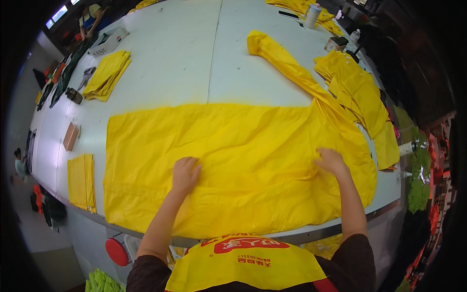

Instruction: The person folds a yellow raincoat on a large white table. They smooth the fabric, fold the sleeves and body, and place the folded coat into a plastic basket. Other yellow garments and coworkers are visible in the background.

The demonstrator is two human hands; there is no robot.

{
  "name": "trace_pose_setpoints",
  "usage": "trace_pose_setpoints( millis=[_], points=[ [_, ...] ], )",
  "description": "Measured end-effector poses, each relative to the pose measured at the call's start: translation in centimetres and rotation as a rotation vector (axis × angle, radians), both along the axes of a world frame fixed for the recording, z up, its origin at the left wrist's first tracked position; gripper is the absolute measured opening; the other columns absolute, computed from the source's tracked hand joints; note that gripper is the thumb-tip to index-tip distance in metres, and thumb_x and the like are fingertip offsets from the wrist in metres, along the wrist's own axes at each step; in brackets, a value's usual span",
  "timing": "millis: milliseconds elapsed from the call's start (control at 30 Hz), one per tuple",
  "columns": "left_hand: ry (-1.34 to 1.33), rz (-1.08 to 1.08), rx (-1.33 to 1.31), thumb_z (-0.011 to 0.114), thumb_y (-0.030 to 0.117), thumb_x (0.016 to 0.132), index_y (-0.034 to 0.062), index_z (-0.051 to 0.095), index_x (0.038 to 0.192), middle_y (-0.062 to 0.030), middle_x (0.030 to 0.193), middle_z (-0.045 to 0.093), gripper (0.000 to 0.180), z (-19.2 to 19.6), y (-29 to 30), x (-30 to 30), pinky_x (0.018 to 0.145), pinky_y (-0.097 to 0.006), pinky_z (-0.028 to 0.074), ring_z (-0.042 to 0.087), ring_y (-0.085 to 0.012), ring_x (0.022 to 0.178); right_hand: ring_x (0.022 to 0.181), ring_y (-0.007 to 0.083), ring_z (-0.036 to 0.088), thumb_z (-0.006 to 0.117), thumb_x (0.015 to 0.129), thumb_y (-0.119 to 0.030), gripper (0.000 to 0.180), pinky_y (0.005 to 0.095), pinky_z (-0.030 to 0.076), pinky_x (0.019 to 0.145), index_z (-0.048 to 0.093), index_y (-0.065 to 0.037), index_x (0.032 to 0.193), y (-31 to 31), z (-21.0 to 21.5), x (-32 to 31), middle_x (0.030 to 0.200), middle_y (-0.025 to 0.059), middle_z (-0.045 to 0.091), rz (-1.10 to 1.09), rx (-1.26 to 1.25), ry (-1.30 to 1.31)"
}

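Observation:
A large yellow garment (243,141), which looks like a raincoat, lies spread across the table in front of me, creased and partly folded. One long sleeve (287,65) stretches away to the far right. My left hand (186,175) rests on the fabric left of the middle, fingers extended and thumb apart. Toward the right side, my right hand (332,161) touches the cloth near a bunched crease, its fingers apart and slightly bent. Neither hand visibly grips the fabric.
Folded yellow pieces lie in a stack (109,73) at the far left and a pile (81,182) at the near left. More yellow garments (355,92) line the right edge. A white box (109,41), a brown block (71,136) and a bottle (313,17) stand farther out. Another person (91,22) works far left.

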State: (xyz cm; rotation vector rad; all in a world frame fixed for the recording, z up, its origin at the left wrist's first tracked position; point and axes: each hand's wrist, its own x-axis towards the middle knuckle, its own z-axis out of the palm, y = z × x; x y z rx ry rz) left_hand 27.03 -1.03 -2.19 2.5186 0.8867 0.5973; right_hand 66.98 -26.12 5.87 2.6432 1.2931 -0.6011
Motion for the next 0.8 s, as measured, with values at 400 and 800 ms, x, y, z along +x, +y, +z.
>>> trace_pose_setpoints(
  millis=[400,800],
  points=[
    [-0.067,-0.563,0.221,0.059,0.039,0.074,0.0085,0.052,0.116,-0.0161,0.123,0.048,0.052,-3.8,-4.0,29.5,0.096,-0.054,0.028,0.041,-0.0313,0.118,0.114,0.0360,0.044,0.064,0.073,-0.016,0.063,0.0391,0.040,0.092,0.040,-0.010,0.131,28.8,-4.0,11.8,0.137,0.0183,0.032,0.056,0.659,-0.688],
    [-0.622,-0.262,-0.845,0.069,0.019,0.075,0.0080,0.012,0.141,-0.0133,0.138,0.030,0.087,-6.3,-0.4,29.4,0.102,-0.041,0.031,0.031,-0.0277,0.127,0.083,0.0126,0.058,0.050,0.088,-0.020,0.031,0.0266,0.047,0.075,0.054,0.000,0.111,22.4,5.4,15.5,0.095,0.0043,0.062,-0.111,0.881,1.272]
  ],
)
